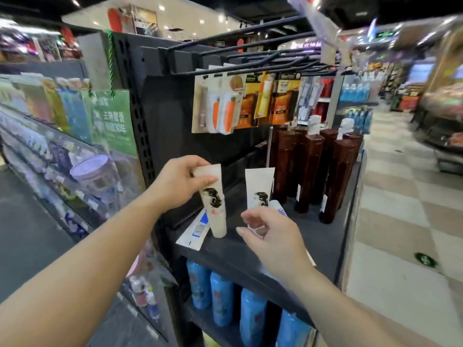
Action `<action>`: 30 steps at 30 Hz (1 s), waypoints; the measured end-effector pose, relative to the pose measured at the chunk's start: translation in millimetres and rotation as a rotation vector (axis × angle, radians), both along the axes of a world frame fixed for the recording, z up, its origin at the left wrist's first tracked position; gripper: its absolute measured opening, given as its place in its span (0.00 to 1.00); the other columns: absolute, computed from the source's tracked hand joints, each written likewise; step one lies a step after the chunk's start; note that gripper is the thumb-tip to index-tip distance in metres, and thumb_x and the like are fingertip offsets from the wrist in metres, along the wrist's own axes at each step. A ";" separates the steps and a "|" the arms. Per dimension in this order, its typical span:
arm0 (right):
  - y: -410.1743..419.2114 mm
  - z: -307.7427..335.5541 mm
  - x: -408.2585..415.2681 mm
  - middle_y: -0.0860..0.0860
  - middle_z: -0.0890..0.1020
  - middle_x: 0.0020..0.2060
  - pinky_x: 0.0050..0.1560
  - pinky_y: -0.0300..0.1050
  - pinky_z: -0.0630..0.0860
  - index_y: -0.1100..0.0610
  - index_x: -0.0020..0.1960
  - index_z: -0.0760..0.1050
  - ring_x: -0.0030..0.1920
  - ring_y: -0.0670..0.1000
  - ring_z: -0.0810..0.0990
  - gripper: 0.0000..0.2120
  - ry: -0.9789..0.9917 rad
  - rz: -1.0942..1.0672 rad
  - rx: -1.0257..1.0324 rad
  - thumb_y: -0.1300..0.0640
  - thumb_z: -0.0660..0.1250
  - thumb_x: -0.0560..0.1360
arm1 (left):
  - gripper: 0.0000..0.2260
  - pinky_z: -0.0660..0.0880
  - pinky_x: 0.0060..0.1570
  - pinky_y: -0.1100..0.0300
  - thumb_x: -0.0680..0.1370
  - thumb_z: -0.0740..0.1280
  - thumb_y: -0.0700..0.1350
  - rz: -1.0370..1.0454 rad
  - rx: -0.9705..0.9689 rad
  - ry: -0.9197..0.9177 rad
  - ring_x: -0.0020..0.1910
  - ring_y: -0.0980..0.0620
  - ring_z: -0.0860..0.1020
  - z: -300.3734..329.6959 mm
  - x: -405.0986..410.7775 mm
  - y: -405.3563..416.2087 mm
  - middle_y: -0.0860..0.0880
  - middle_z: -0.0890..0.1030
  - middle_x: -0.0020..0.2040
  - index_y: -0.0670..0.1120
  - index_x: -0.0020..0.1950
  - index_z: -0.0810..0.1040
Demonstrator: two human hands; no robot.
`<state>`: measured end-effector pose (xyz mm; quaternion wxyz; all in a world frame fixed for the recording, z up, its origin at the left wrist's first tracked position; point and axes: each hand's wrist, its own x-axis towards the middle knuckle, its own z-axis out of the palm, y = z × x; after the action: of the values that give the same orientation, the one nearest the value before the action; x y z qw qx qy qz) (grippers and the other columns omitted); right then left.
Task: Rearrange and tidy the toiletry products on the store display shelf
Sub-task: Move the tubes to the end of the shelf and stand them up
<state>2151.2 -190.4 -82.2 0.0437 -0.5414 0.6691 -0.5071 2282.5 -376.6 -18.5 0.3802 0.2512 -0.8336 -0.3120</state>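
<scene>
Cream, brown and blue on a black shelf

Two cream tubes each carry a black drawing of a head with wavy hair. The flat tube is white with a blue patch. The tall bottles are dark brown, the lower bottles bright blue, the shelf black. The hanging packs show orange carrots.

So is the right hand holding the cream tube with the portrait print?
No: the left hand grips that cream tube by its crimped top, while the right hand hovers beside it, fingers loose.
</scene>
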 end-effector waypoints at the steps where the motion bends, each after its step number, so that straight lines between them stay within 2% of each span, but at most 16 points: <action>1: -3.0 -1.3 2.0 0.34 0.79 0.40 0.47 0.30 0.72 0.44 0.48 0.78 0.46 0.36 0.77 0.10 -0.008 -0.013 0.000 0.56 0.74 0.71 | 0.07 0.70 0.30 0.73 0.71 0.75 0.45 -0.027 -0.003 -0.016 0.31 0.64 0.76 2.1 -2.5 1.3 0.59 0.81 0.33 0.57 0.40 0.79; 6: -8.2 -11.1 3.2 0.42 0.79 0.36 0.42 0.36 0.75 0.44 0.41 0.72 0.40 0.41 0.77 0.12 -0.065 -0.128 0.012 0.55 0.75 0.69 | 0.09 0.75 0.37 0.70 0.70 0.76 0.45 -0.106 0.021 -0.021 0.40 0.60 0.81 4.7 -9.7 5.1 0.54 0.83 0.42 0.56 0.45 0.79; 9: -4.3 -14.1 -2.7 0.45 0.77 0.33 0.37 0.36 0.73 0.46 0.39 0.69 0.36 0.42 0.75 0.15 -0.078 -0.215 0.008 0.52 0.76 0.67 | 0.09 0.75 0.36 0.70 0.70 0.76 0.44 -0.120 0.072 0.025 0.40 0.60 0.81 2.6 -11.6 5.2 0.53 0.83 0.41 0.54 0.45 0.79; 11: -2.4 -13.2 -10.2 0.44 0.76 0.36 0.35 0.36 0.71 0.45 0.41 0.66 0.37 0.43 0.75 0.18 -0.060 -0.291 0.041 0.48 0.77 0.65 | 0.10 0.75 0.37 0.70 0.70 0.76 0.44 -0.150 0.107 0.044 0.40 0.60 0.82 1.1 -13.5 5.8 0.55 0.84 0.40 0.54 0.46 0.78; 13: -2.8 -11.4 -21.4 0.40 0.75 0.43 0.38 0.36 0.69 0.42 0.47 0.65 0.43 0.41 0.74 0.23 -0.070 -0.329 0.118 0.45 0.78 0.63 | 0.11 0.75 0.37 0.70 0.71 0.75 0.43 -0.196 0.161 0.063 0.42 0.60 0.83 -1.1 -16.3 7.4 0.57 0.84 0.42 0.54 0.49 0.78; 16: -8.9 -6.6 -33.3 0.36 0.71 0.54 0.46 0.36 0.66 0.42 0.65 0.64 0.54 0.40 0.71 0.37 -0.151 -0.215 0.311 0.47 0.80 0.62 | 0.15 0.77 0.39 0.69 0.72 0.74 0.42 -0.250 0.290 0.079 0.46 0.58 0.83 -7.9 -16.9 7.1 0.56 0.85 0.46 0.55 0.55 0.76; 18: -15.4 -5.8 -35.9 0.36 0.74 0.54 0.50 0.37 0.70 0.43 0.64 0.65 0.55 0.41 0.74 0.36 -0.158 -0.132 0.369 0.48 0.80 0.62 | 0.19 0.78 0.41 0.66 0.72 0.75 0.43 -0.283 0.385 0.051 0.48 0.57 0.83 -14.5 -14.5 6.6 0.55 0.85 0.48 0.54 0.59 0.74; 20: -21.1 -7.7 -36.2 0.39 0.79 0.51 0.56 0.45 0.74 0.45 0.57 0.69 0.55 0.44 0.77 0.28 -0.115 -0.142 0.415 0.48 0.79 0.62 | 0.26 0.79 0.45 0.64 0.69 0.77 0.45 -0.269 0.424 0.005 0.51 0.57 0.82 -23.5 -9.7 7.0 0.55 0.84 0.51 0.53 0.64 0.71; 23: -24.2 -10.9 -36.0 0.44 0.81 0.48 0.59 0.52 0.73 0.47 0.52 0.72 0.54 0.50 0.77 0.21 -0.066 -0.169 0.436 0.48 0.76 0.64 | 0.42 0.72 0.61 0.60 0.63 0.80 0.50 -0.140 0.340 -0.105 0.62 0.60 0.74 -42.5 6.0 9.2 0.57 0.76 0.64 0.53 0.73 0.63; 25: -24.3 -12.9 -36.2 0.44 0.81 0.46 0.62 0.53 0.71 0.47 0.51 0.73 0.52 0.50 0.77 0.18 -0.058 -0.173 0.421 0.48 0.76 0.65 | 0.48 0.64 0.63 0.66 0.60 0.81 0.54 -0.090 0.200 -0.288 0.65 0.62 0.67 -57.3 20.8 12.0 0.59 0.68 0.68 0.53 0.75 0.60; 28: -25.4 -14.9 -36.9 0.43 0.81 0.45 0.63 0.54 0.70 0.48 0.51 0.74 0.51 0.48 0.78 0.18 -0.054 -0.185 0.416 0.46 0.76 0.65 | 0.50 0.60 0.64 0.68 0.60 0.80 0.55 -0.084 -0.036 -0.626 0.69 0.58 0.65 -74.6 34.3 15.0 0.57 0.65 0.72 0.53 0.76 0.57; 30: -26.9 -16.1 -36.3 0.42 0.80 0.46 0.61 0.53 0.71 0.47 0.51 0.75 0.52 0.49 0.77 0.19 -0.053 -0.183 0.411 0.45 0.76 0.65 | 0.45 0.55 0.64 0.70 0.64 0.79 0.51 -0.092 -0.161 -0.753 0.72 0.55 0.62 -81.0 35.5 14.1 0.55 0.61 0.75 0.52 0.76 0.59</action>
<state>2115.0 -217.3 -98.3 0.1247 -0.4446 0.8034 -0.3760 2318.0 -362.6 -99.6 0.0516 0.2801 -0.9471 -0.1480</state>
